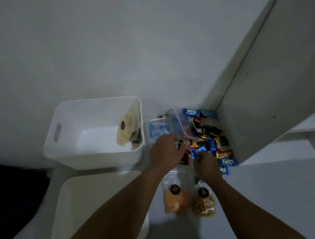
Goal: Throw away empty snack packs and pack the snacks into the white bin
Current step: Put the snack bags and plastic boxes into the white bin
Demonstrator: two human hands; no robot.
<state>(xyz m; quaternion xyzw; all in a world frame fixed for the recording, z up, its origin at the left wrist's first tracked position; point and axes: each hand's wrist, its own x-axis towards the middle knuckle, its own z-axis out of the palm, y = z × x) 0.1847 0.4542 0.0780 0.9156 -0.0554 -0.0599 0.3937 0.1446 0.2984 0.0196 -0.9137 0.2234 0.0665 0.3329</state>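
Forearms, two, enter from the lower edge. At centre frame, right hand (206, 166) pinches a blue candy wrapper (198, 151). Just beside it, left hand (165, 155) has fingers on the candy pile (210, 144); grip cannot be told. Wrappers are likely light, crinkly and slippery; take by the body, several together. Left of centre, white bin (97, 159) holds one pouch (126, 132).

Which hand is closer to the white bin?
Left. The left hand is just beside the bin's right front corner; the right hand is farther right, at the candies.
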